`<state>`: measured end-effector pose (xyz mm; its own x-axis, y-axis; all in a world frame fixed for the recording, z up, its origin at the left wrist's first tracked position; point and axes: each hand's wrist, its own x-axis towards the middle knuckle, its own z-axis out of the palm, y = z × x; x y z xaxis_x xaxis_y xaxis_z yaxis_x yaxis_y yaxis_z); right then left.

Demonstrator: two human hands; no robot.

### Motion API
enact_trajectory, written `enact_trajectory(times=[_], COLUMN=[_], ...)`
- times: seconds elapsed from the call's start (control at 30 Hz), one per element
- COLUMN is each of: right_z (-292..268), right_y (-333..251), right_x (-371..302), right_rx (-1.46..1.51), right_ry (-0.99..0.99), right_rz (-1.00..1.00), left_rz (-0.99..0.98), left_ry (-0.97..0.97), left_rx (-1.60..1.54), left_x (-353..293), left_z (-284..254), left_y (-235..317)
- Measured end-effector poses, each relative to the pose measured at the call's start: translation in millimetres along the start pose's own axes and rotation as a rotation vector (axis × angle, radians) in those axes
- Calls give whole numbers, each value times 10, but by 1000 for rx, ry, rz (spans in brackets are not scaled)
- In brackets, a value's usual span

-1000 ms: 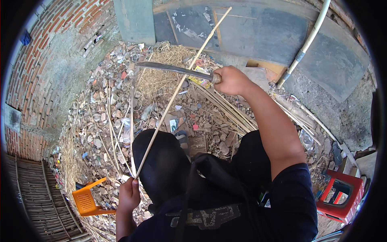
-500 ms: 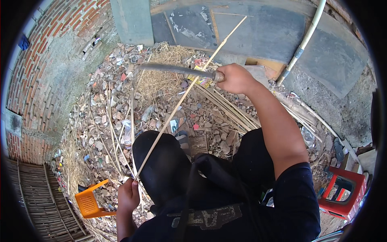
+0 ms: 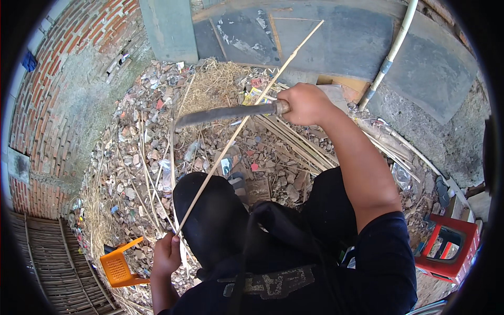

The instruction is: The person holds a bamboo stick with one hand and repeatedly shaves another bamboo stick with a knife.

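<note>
My left hand (image 3: 167, 254) is closed round the near end of a long, thin bamboo strip (image 3: 229, 143). The strip slants up across my left knee toward the far right. In my right hand (image 3: 304, 105) is the handle of a machete (image 3: 226, 113), gripped in a fist. Its long dark blade points left and lies across the strip in the picture; whether the two touch I cannot tell. Below my right hand, a bundle of split bamboo strips (image 3: 296, 142) lies on the rubble, and more loose strips (image 3: 149, 178) lie left of my left knee.
Rubble and litter (image 3: 131, 173) cover the ground. An orange plastic stool (image 3: 116, 268) lies tipped at the lower left, and a red plastic stool (image 3: 443, 268) stands at the lower right. A brick wall (image 3: 52, 110) rises on the left. A pipe (image 3: 391, 58) leans at the far right.
The machete blade has come down nearer to me and is less blurred, its tip now lower than its handle. My left hand and the bamboo strip have hardly moved.
</note>
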<state>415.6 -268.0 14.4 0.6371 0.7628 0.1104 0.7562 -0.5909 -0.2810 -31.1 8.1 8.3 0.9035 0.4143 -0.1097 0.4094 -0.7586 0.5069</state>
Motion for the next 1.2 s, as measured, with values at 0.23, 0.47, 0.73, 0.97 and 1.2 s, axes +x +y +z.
enact_trajectory(times=[0.23,0.47,0.73,0.97,1.2], right_z=[208,-213,116,-97,183], right_y=[604,59,538,81,307], right_x=[15,-44,3,-46,71], right_rx=[414,159,412,107,399], right_ry=[93,-92,41,-68,-26], right_rz=[388,166,334,53,254], left_rz=[-4,-13,-22,11,-137], left_ry=[-46,-33,-36,-30,-135], left_rx=[-111,-108,-55,-73,-221], left_x=[36,-2,26,-1,30], left_z=[-33,36,-34,-4,-89], left_y=[34,-33,-22,-19,10])
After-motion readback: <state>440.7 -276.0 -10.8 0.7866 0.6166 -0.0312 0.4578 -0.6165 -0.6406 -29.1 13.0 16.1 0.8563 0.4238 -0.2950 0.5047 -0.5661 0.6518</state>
